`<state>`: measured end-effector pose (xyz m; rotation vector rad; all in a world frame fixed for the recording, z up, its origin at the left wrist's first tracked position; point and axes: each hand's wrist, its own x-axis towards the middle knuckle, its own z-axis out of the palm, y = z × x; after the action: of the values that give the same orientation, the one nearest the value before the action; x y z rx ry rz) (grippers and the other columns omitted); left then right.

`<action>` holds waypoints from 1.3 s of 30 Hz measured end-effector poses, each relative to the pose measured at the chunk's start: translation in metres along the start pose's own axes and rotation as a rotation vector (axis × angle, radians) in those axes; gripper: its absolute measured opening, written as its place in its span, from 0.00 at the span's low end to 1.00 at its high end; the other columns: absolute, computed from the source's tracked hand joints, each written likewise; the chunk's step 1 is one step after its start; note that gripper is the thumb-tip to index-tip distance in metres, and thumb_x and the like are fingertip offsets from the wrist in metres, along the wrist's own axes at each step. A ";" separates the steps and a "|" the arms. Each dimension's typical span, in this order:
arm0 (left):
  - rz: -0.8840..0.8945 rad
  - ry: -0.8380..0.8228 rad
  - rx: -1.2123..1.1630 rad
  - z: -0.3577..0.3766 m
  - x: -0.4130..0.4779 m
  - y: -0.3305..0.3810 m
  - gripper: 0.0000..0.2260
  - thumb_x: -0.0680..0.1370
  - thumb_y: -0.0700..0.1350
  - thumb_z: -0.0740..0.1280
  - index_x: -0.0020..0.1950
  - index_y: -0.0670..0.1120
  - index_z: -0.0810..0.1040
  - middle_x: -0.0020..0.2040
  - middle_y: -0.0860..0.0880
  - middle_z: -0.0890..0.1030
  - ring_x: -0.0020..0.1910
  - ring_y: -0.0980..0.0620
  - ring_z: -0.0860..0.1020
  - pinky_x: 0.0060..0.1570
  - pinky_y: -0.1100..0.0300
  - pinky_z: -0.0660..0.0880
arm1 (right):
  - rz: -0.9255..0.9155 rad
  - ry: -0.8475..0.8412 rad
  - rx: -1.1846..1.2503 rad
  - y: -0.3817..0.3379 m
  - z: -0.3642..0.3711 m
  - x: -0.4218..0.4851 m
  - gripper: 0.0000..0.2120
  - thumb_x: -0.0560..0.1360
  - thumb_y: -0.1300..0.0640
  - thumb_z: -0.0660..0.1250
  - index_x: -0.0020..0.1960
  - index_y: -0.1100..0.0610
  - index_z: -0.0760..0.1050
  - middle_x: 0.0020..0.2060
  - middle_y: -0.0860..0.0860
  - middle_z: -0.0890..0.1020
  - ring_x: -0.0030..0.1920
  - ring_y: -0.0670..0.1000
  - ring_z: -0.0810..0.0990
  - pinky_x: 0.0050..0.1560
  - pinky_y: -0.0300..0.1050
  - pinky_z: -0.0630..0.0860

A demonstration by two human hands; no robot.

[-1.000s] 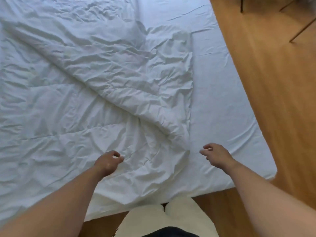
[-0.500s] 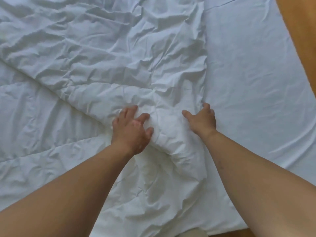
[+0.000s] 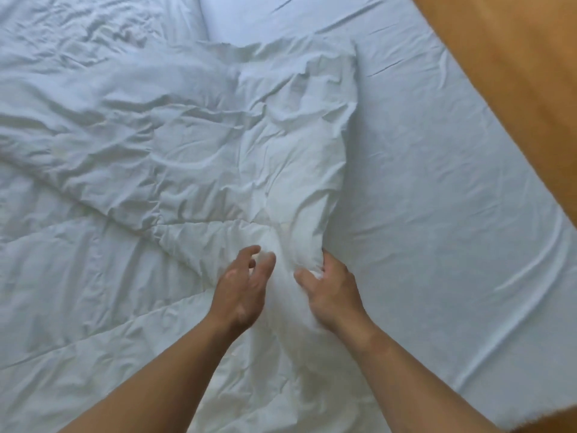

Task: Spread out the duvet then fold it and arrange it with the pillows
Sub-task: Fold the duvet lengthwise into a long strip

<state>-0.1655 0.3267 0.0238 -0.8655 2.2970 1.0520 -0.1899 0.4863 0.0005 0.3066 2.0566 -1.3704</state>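
- The duvet (image 3: 193,157) lies rumpled over the left and middle of the bed (image 3: 437,214). One flap is doubled back on itself, and its tip is bunched into a ridge between the two hands.
- The right hand (image 3: 332,290) has its grip closed on that bunched tip, fingers curled into the cloth on the ridge's right side and thumb pressed in on top.
- The left hand (image 3: 242,289) is just beside the ridge on its left, grip wide, fingers loosely bent and holding nothing I can see. Whether it touches the cloth I cannot tell.
- The duvet looks soft, puffy and light, limp rather than stiff. It should crumple wherever it is squeezed and drag over the bed rather than slide cleanly.
- I'd take it at a corner or along the edge, a handful in each hand and the hands well apart, so the flap draws out flat. A pinch in the middle would only raise a hump.
- The bare bed to the right leaves room for the flap, with wooden floor (image 3: 515,73) beyond.
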 end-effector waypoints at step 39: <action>0.072 -0.207 0.161 -0.064 -0.125 -0.361 0.27 0.77 0.55 0.66 0.75 0.56 0.64 0.71 0.49 0.68 0.68 0.48 0.71 0.66 0.58 0.68 | 0.087 0.126 -0.748 0.087 0.243 -0.103 0.39 0.66 0.35 0.73 0.69 0.53 0.64 0.60 0.57 0.77 0.60 0.62 0.77 0.57 0.54 0.75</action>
<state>0.1664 0.1364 -0.0375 -0.5860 2.2153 0.9245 0.0265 0.3230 -0.0612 0.1493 2.4548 -0.4687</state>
